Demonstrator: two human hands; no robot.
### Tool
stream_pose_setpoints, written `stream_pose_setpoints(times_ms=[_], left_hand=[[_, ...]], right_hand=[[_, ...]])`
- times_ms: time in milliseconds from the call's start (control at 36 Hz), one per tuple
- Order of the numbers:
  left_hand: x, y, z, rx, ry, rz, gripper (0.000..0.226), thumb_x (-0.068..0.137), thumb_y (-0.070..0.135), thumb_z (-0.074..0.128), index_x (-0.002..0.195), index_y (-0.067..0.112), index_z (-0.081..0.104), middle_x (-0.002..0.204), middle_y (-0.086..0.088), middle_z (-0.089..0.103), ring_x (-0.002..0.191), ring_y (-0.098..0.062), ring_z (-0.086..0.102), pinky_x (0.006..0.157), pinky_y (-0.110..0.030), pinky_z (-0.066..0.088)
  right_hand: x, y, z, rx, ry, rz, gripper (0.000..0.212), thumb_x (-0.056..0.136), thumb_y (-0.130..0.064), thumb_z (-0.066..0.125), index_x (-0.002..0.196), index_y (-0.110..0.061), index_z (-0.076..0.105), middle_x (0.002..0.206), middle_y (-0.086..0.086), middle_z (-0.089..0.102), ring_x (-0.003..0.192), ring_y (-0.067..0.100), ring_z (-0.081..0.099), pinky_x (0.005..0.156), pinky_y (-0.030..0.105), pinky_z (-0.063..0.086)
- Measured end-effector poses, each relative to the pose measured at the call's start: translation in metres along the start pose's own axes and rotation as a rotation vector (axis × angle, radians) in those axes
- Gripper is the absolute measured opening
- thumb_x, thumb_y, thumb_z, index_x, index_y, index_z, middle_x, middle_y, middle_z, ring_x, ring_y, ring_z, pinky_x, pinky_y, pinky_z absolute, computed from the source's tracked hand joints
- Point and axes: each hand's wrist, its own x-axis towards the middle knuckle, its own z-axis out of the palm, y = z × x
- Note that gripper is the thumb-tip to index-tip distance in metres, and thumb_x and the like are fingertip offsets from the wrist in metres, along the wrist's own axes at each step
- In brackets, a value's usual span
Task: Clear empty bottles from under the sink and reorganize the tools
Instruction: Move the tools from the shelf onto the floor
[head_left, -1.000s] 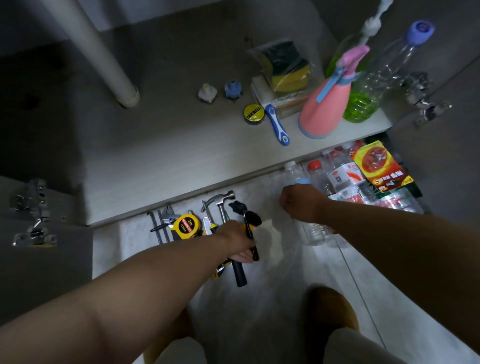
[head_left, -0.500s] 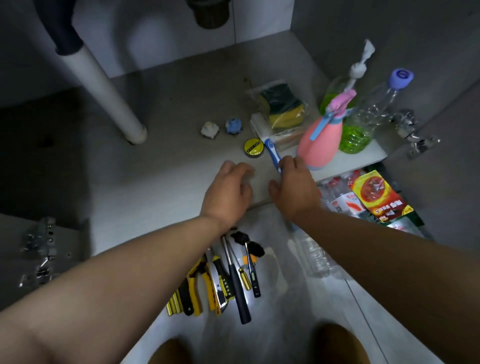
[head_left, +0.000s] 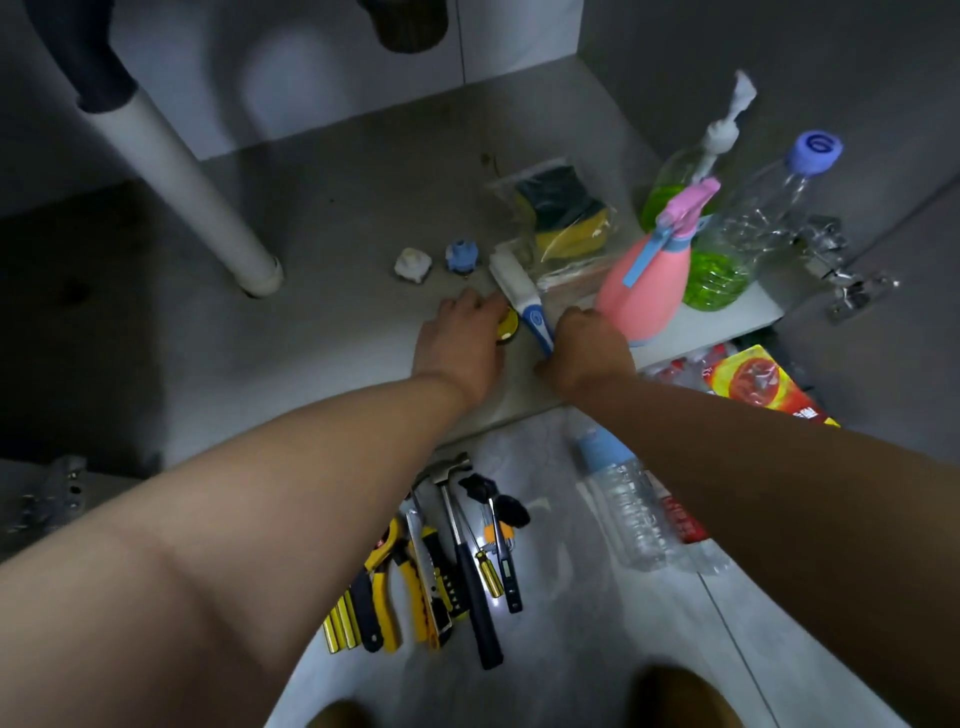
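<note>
Tools first: they're lined up on the tile floor (head_left: 597, 649) just outside the cabinet: hammer (head_left: 467, 545), yellow pliers (head_left: 395, 582), utility knife (head_left: 434, 587), a couple of screwdrivers (head_left: 501, 551). An empty bottle (head_left: 631, 514) with a pale blue cap lies just to their right, also on the tile. More bottles (head_left: 675, 366) with red caps sit further right, tucked below the cabinet edge beside a red and yellow pack (head_left: 763, 384).

Both hands are up on the cabinet floor (head_left: 337, 322). The right hand (head_left: 589, 351) is curled tight round the end of the blue brush (head_left: 524, 301) handle. The left hand (head_left: 460, 348) lies just beside it, fingers fairly straight, resting over a yellow and black tape roll (head_left: 509, 328) that peeks out from under it.

Right next to the right hand stands a pink spray bottle (head_left: 647, 283). Behind that are a pump bottle (head_left: 670, 200) of green liquid and a clear bottle (head_left: 753, 218) with a purple-blue cap and some green in the bottom. A sponge pack (head_left: 566, 215) lies behind the brush head. Two small fittings, white (head_left: 413, 264) and blue (head_left: 461, 254), sit left of it, and the white pipe (head_left: 192, 192) comes down well off to the left.
</note>
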Motion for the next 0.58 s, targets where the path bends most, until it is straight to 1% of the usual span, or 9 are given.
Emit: stream_pose_setpoints(times_ms=[111, 167, 250, 306, 333, 389, 500, 556, 583], left_hand=[[-0.023, -0.006, 0.004, -0.006, 0.043, 0.017, 0.028, 0.090, 0.022, 0.064, 0.115, 0.014, 0.054, 0.118, -0.013, 0.053, 0.111, -0.034, 0.048, 0.080, -0.044, 0.050], [-0.036, -0.008, 0.005, -0.031, 0.047, 0.023, 0.030, 0.087, 0.022, 0.066, 0.113, 0.013, 0.054, 0.114, -0.012, 0.055, 0.108, -0.034, 0.050, 0.081, -0.046, 0.050], [-0.059, -0.009, 0.005, -0.115, 0.018, 0.005, 0.044, 0.083, 0.028, 0.072, 0.122, 0.020, 0.055, 0.115, -0.008, 0.056, 0.109, -0.030, 0.051, 0.087, -0.045, 0.051], [-0.077, -0.009, 0.006, -0.146, -0.037, 0.018, 0.052, 0.083, 0.032, 0.074, 0.131, 0.026, 0.056, 0.116, -0.005, 0.053, 0.112, -0.027, 0.049, 0.092, -0.041, 0.050], [-0.086, -0.009, 0.007, -0.158, -0.063, 0.040, 0.051, 0.082, 0.034, 0.074, 0.130, 0.028, 0.058, 0.114, -0.002, 0.051, 0.111, -0.025, 0.049, 0.093, -0.040, 0.050], [-0.105, -0.010, 0.010, -0.172, -0.107, 0.093, 0.049, 0.079, 0.037, 0.074, 0.125, 0.030, 0.059, 0.111, 0.001, 0.048, 0.109, -0.020, 0.048, 0.092, -0.040, 0.050], [-0.141, -0.016, 0.024, -0.103, -0.237, 0.237, 0.058, 0.079, 0.044, 0.073, 0.130, 0.030, 0.051, 0.116, 0.004, 0.044, 0.109, -0.018, 0.050, 0.087, -0.038, 0.052], [-0.153, -0.020, 0.033, -0.103, -0.342, 0.242, 0.057, 0.080, 0.047, 0.073, 0.130, 0.032, 0.050, 0.115, 0.006, 0.041, 0.105, -0.017, 0.053, 0.084, -0.035, 0.052], [-0.157, -0.021, 0.038, -0.110, -0.384, 0.227, 0.057, 0.081, 0.046, 0.073, 0.131, 0.032, 0.050, 0.116, 0.007, 0.041, 0.106, -0.017, 0.054, 0.085, -0.034, 0.052]], right_hand=[[-0.020, 0.012, -0.003, -0.120, -0.139, -0.084, 0.047, 0.072, -0.033, 0.078, 0.105, -0.011, 0.051, 0.112, 0.015, 0.063, 0.105, 0.034, 0.063, 0.073, 0.030, 0.040], [-0.036, 0.019, -0.007, -0.185, -0.180, -0.123, 0.049, 0.070, -0.043, 0.078, 0.100, -0.015, 0.050, 0.108, 0.013, 0.063, 0.101, 0.033, 0.063, 0.071, 0.029, 0.038], [-0.065, 0.032, -0.011, -0.220, -0.222, -0.178, 0.045, 0.067, -0.049, 0.075, 0.087, -0.019, 0.047, 0.090, 0.008, 0.061, 0.088, 0.030, 0.064, 0.067, 0.028, 0.042], [-0.087, 0.043, -0.010, -0.202, -0.275, -0.201, 0.044, 0.066, -0.049, 0.074, 0.083, -0.021, 0.045, 0.081, 0.002, 0.053, 0.077, 0.025, 0.058, 0.064, 0.027, 0.040], [-0.098, 0.049, -0.008, -0.200, -0.305, -0.207, 0.044, 0.066, -0.050, 0.073, 0.084, -0.022, 0.045, 0.081, 0.001, 0.053, 0.075, 0.023, 0.056, 0.064, 0.026, 0.038], [-0.120, 0.062, 0.000, -0.176, -0.365, -0.213, 0.045, 0.067, -0.050, 0.073, 0.088, -0.022, 0.044, 0.086, 0.002, 0.056, 0.079, 0.024, 0.060, 0.064, 0.027, 0.039], [-0.157, 0.082, 0.022, -0.140, -0.478, -0.160, 0.048, 0.067, -0.052, 0.072, 0.095, -0.024, 0.045, 0.098, 0.003, 0.062, 0.081, 0.021, 0.058, 0.065, 0.027, 0.041], [-0.169, 0.086, 0.036, -0.149, -0.529, -0.118, 0.054, 0.068, -0.054, 0.073, 0.104, -0.021, 0.049, 0.107, 0.005, 0.061, 0.086, 0.021, 0.057, 0.068, 0.027, 0.040], [-0.172, 0.086, 0.043, -0.152, -0.543, -0.096, 0.058, 0.069, -0.054, 0.074, 0.109, -0.019, 0.051, 0.111, 0.006, 0.060, 0.090, 0.021, 0.058, 0.069, 0.027, 0.041]])
